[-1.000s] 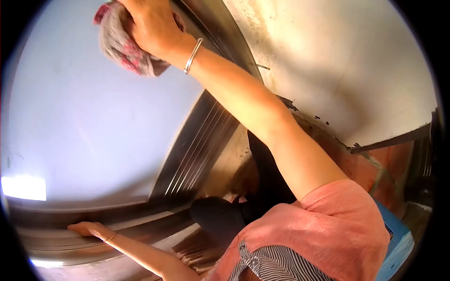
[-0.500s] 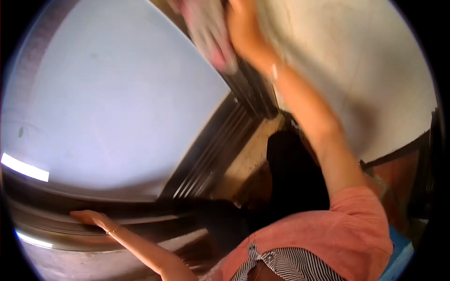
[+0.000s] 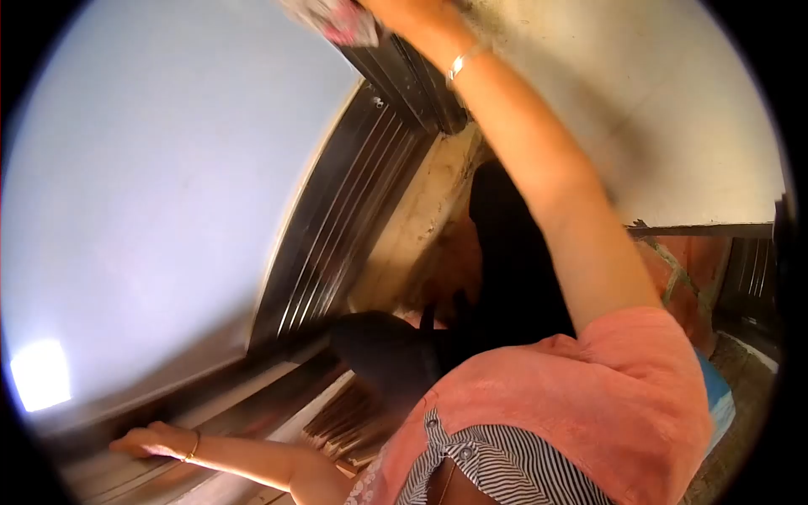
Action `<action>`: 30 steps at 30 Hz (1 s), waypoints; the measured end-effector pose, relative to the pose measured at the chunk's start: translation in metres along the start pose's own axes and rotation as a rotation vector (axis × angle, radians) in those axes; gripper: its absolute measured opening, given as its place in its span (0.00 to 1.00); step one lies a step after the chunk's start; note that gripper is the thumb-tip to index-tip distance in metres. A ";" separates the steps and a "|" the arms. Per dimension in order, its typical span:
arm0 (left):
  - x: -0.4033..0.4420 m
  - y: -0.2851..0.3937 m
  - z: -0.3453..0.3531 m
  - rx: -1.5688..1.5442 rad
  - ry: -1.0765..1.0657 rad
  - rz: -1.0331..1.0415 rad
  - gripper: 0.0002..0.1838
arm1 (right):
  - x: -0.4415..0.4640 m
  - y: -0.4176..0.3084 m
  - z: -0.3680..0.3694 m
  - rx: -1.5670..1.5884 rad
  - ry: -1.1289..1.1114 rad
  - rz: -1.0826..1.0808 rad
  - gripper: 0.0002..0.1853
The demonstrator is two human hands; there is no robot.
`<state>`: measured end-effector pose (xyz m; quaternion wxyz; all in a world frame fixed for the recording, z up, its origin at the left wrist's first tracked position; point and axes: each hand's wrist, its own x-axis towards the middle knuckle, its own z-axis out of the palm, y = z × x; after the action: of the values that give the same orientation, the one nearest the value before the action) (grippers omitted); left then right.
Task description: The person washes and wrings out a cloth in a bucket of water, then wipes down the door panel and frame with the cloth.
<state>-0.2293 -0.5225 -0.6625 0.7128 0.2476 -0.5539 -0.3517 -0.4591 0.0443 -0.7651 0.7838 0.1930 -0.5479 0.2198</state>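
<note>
At the top of the head view, my right hand (image 3: 417,21) is closed on a crumpled grey-and-pink cloth (image 3: 341,21). The cloth is beside the upper end of a dark ridged frame (image 3: 402,80), and the top edge of the view cuts off part of it. Low on the left, my left hand (image 3: 147,439) has its fingers curled over a dark frame rail (image 3: 227,391) below a large pale bluish panel (image 3: 185,185). Those fingertips are partly hidden and slightly blurred.
A cream wall (image 3: 673,109) rises on the right, with reddish bricks (image 3: 686,269) below it. My dark-clothed legs (image 3: 522,261) are close to the grooved frame strip (image 3: 337,210). A thin stack of brownish edges (image 3: 341,412) lies near my left forearm.
My right hand and the cloth have moved up and left, toward the top edge. My left hand sits slightly lower in view. The whole view has shifted and turned.
</note>
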 end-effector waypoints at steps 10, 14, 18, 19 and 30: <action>0.021 -0.044 0.005 0.047 -0.064 0.140 0.38 | -0.256 -0.063 -0.069 -0.161 0.093 1.002 0.19; -0.044 0.019 0.008 0.021 -0.105 0.157 0.40 | -0.226 -0.071 -0.065 0.000 0.213 1.145 0.17; -0.006 -0.012 0.009 0.108 -0.069 0.129 0.41 | -0.091 -0.067 -0.015 0.453 0.187 0.920 0.13; -0.003 -0.008 0.006 0.129 -0.061 0.122 0.40 | -0.071 -0.057 0.004 0.259 0.164 0.717 0.10; -0.171 0.021 -0.026 0.227 -0.097 0.759 0.32 | -0.197 -0.104 -0.073 0.107 0.149 1.042 0.19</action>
<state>-0.2234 -0.3775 -0.7589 0.7332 0.0857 -0.6745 -0.0110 -0.4049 -0.0286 -0.9813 0.5964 -0.0812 -0.5018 0.6212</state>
